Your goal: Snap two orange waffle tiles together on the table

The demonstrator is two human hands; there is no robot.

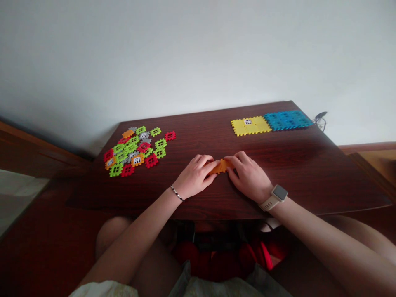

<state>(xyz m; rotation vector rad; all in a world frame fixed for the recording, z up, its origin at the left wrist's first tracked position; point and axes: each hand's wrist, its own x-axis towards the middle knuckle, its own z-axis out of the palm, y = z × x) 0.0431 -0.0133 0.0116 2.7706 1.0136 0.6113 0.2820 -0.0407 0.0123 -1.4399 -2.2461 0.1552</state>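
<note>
a: what are the two hands doing now?
b: the left hand (194,175) and the right hand (249,177) are resting on the dark brown wooden table (293,173). they are holding the orange flat plastic interlocking tiles (221,166) between them. the fingers of each hand are curling around one end of these tiles and grasping it.
a: where are these tiles sitting?
b: they are sitting at the near middle of the table, between the two hands.
a: what else is lying there?
b: a loose pile of green, red, orange and grey plastic tiles (136,150) is lying to the left. a joined yellow tile panel (251,125) is lying at the far right, and a joined blue tile panel (287,120) is touching its right edge. the left wrist is wearing a thin bracelet (177,193), and the right wrist is wearing a pale wristwatch (276,196).
</note>
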